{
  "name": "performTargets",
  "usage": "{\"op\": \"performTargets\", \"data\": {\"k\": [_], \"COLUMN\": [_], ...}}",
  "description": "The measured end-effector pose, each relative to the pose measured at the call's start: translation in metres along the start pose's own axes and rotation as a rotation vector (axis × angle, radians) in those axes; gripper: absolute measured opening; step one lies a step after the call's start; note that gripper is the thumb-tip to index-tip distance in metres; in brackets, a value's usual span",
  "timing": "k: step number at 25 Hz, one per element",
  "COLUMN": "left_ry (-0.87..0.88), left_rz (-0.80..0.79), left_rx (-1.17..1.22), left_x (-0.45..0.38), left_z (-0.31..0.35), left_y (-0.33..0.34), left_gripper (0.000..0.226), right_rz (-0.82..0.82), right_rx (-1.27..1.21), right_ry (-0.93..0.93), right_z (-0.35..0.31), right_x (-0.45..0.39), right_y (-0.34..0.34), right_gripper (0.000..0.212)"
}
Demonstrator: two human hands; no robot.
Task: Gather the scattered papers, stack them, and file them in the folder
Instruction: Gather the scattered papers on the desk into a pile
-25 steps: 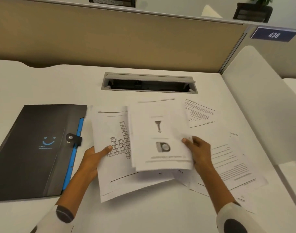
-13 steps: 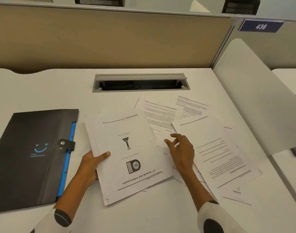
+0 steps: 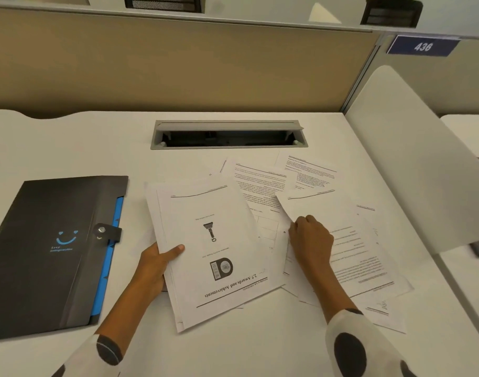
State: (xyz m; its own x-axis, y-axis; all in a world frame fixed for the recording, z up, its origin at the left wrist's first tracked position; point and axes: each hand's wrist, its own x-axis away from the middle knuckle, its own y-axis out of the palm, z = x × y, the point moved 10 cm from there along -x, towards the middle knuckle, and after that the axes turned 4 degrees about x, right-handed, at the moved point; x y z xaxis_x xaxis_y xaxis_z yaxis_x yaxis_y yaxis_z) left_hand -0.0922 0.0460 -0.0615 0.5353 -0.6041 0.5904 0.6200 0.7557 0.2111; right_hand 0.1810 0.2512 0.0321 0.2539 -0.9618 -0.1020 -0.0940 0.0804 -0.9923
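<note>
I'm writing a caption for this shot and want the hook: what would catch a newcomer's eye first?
First, the white papers fanned across the middle of the desk, with the left hand gripping a stack headed "Awards and Achievements" and the right hand pinching the corner of a loose sheet. Next, the black folder with a blue smile, lying snapped shut at the left.

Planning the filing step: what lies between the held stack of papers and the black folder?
Nothing visible on the desk between them. The stack, held by the left hand, lies right beside the folder. But the folder is closed, its snap strap fastened over the edge, so that must be undone first.
</note>
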Motion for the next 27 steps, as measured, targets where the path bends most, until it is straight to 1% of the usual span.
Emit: {"op": "performTargets", "data": {"k": [5,7,9,10,12,13,14,15,16,17,19,20,22,24,25,27], "left_ry": [-0.01,-0.006,0.01,0.021,0.016,0.001,-0.012,-0.02,-0.027,-0.033,-0.025,-0.021,0.002,0.01,0.008,0.012], "left_rz": [-0.021,-0.021,-0.013,-0.006,0.015,0.028,0.039,0.038,0.022,-0.001,-0.04,-0.047,-0.034,-0.015,-0.007,0.013], "left_rx": [-0.02,-0.035,-0.057,-0.07,-0.07,-0.062,-0.053,-0.041,-0.035,-0.042,-0.075,-0.086,-0.064,-0.016,-0.002,0.006], "left_x": [0.003,0.004,0.006,0.007,0.006,0.005,0.005,0.005,0.005,0.005,0.006,0.006,0.004,0.004,0.004,0.005], "left_z": [-0.007,-0.008,-0.007,-0.006,-0.006,-0.008,-0.009,-0.009,-0.011,-0.013,-0.014,-0.015,-0.013,-0.012,-0.013,-0.011], "left_y": [0.013,0.017,0.019,0.019,0.017,0.016,0.015,0.015,0.017,0.021,0.024,0.026,0.022,0.018,0.016,0.008], "left_gripper": [0.026,0.028,0.031,0.033,0.037,0.04,0.042,0.044,0.045,0.046,0.046,0.047,0.047,0.044,0.042,0.039], "right_rz": [-0.084,-0.133,-0.199,-0.243,-0.349,-0.343,-0.282,-0.194,-0.115,-0.08,-0.132,-0.182,-0.273,-0.308,-0.305,-0.242], "right_rx": [-0.247,-0.339,-0.44,-0.536,-0.832,-0.934,-0.952,-0.884,-0.76,-0.606,-0.342,-0.267,-0.296,-0.382,-0.442,-0.567], "right_ry": [-0.044,-0.052,-0.108,-0.128,-0.106,-0.069,-0.036,-0.009,0.024,0.067,0.14,0.154,0.108,0.021,0.006,0.08], "right_z": [-0.071,-0.103,-0.139,-0.156,-0.175,-0.172,-0.16,-0.142,-0.119,-0.093,-0.051,-0.039,-0.047,-0.065,-0.068,-0.056], "right_x": [0.007,0.016,0.026,0.031,0.038,0.039,0.036,0.031,0.027,0.023,0.019,0.02,0.027,0.035,0.035,0.027], "right_y": [-0.001,0.002,0.005,0.005,0.004,0.002,-0.002,-0.006,-0.007,-0.004,0.008,0.015,0.031,0.04,0.04,0.033], "right_gripper": [0.026,0.027,0.029,0.029,0.029,0.029,0.029,0.028,0.03,0.035,0.052,0.058,0.059,0.058,0.058,0.056]}}
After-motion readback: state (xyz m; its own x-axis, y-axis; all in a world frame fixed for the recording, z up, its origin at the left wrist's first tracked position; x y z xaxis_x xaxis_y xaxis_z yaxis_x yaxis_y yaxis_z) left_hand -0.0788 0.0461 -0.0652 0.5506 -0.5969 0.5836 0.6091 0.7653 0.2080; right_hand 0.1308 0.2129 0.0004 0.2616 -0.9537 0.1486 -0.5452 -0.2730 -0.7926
